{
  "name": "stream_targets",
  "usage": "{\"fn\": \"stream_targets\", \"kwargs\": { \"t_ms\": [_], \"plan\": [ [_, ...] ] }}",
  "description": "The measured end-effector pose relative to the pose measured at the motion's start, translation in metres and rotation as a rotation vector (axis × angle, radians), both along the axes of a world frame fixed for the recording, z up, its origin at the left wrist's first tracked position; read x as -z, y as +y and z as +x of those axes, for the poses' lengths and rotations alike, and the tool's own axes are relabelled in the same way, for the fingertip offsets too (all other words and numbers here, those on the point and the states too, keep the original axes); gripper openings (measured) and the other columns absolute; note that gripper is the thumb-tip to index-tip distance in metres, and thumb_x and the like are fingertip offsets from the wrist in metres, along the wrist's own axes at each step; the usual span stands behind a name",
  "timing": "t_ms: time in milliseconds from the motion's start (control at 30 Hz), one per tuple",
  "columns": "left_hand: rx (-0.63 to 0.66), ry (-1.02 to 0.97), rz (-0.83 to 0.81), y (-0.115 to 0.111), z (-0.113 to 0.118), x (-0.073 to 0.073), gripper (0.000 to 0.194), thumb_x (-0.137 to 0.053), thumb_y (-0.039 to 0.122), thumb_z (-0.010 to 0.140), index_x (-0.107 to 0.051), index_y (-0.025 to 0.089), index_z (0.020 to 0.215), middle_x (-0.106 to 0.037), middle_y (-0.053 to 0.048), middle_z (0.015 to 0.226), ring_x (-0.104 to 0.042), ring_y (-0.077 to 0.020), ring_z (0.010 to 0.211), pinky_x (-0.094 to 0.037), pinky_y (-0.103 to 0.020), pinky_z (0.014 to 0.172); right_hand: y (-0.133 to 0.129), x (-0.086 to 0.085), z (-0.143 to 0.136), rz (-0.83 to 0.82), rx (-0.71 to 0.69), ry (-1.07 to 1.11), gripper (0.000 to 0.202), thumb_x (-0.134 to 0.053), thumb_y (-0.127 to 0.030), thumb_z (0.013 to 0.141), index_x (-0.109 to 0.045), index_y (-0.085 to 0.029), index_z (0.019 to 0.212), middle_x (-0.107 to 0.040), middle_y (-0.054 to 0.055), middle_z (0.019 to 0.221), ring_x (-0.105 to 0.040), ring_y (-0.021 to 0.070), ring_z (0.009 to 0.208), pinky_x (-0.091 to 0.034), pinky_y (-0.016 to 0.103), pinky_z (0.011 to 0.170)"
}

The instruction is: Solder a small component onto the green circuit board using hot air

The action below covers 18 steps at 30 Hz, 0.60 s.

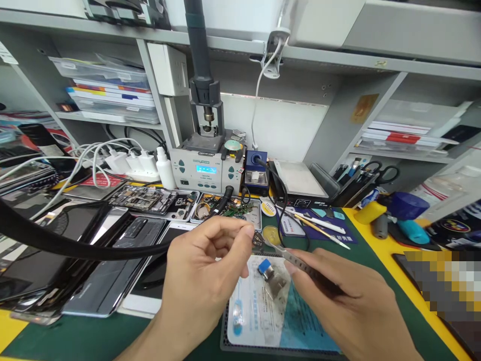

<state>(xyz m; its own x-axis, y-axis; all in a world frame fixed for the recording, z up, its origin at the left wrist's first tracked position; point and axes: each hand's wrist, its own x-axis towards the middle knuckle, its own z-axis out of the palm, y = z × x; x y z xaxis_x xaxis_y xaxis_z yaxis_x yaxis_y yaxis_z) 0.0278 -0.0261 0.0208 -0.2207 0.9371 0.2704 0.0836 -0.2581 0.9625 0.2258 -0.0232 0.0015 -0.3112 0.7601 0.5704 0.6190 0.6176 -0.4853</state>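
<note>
Left hand point(206, 276) is pinching a small dark part point(258, 242), right hand point(349, 296) is gripping tweezers point(296, 260); uneven pressure is risking flicking it away

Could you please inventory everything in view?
Station: one, grey, back centre
Bottle: one, white, beside station
Chargers: several, white, back left
Phones: several, dark and white, left
Trays: two, silver, before station
Hose: one, black, left
Slim tools: two, white and gold, right
Papers: many, mixed, shelves
Mat: one, green, front
Card: one, white and blue, front
Metal piece: one, blue and silver, on card
Tweezers: one, grey, right hand
Left hand: one, bare, centre
Right hand: one, bare, right
</note>
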Motion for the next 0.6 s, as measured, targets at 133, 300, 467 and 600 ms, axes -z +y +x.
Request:
{"fn": "stream_targets", "kwargs": {
  "t_ms": [133, 300, 467, 600],
  "plan": [
    [-0.005, 0.014, 0.01, 0.0002, 0.0011, 0.0018, 0.008, -0.07, 0.023, 0.086, -0.073, 0.018, 0.08, -0.065, 0.007, 0.053, -0.05, -0.0026, 0.037, -0.041, -0.011, 0.037, 0.0011, -0.0016, -0.0024, 0.063, -0.013, -0.026, 0.016, -0.065, -0.016, 0.092, -0.078, -0.012, 0.1, -0.057, -0.002, 0.058, -0.048, 0.0122, 0.046, -0.037, 0.026, 0.042],
    [-0.036, 0.049, 0.054, 0.0, 0.0031, 0.0025, 0.009, -0.069, 0.021, 0.087, -0.073, 0.019, 0.079, -0.067, 0.007, 0.055, -0.05, -0.0019, 0.037, -0.04, -0.009, 0.038, 0.0034, -0.0026, -0.0026, 0.115, -0.005, -0.057, 0.017, -0.063, -0.015, 0.092, -0.078, -0.008, 0.099, -0.057, -0.001, 0.057, -0.048, 0.0131, 0.046, -0.038, 0.027, 0.042],
    [-0.005, -0.022, -0.022, -0.0004, 0.0035, 0.0015, 0.011, -0.072, 0.026, 0.086, -0.074, 0.019, 0.078, -0.066, 0.005, 0.05, -0.051, -0.004, 0.036, -0.042, -0.01, 0.037, 0.0033, -0.0016, -0.003, 0.138, 0.017, -0.055, 0.017, -0.063, -0.014, 0.092, -0.078, -0.008, 0.097, -0.056, -0.001, 0.057, -0.048, 0.0128, 0.046, -0.038, 0.027, 0.043],
    [0.047, -0.099, -0.095, 0.0001, 0.0038, 0.0018, 0.014, -0.074, 0.031, 0.084, -0.075, 0.019, 0.078, -0.067, 0.003, 0.048, -0.053, -0.0064, 0.036, -0.044, -0.011, 0.035, 0.003, -0.001, -0.0047, 0.16, 0.024, -0.043, 0.018, -0.063, -0.013, 0.091, -0.078, -0.006, 0.096, -0.054, -0.001, 0.056, -0.047, 0.0123, 0.046, -0.037, 0.026, 0.043]
  ]
}}
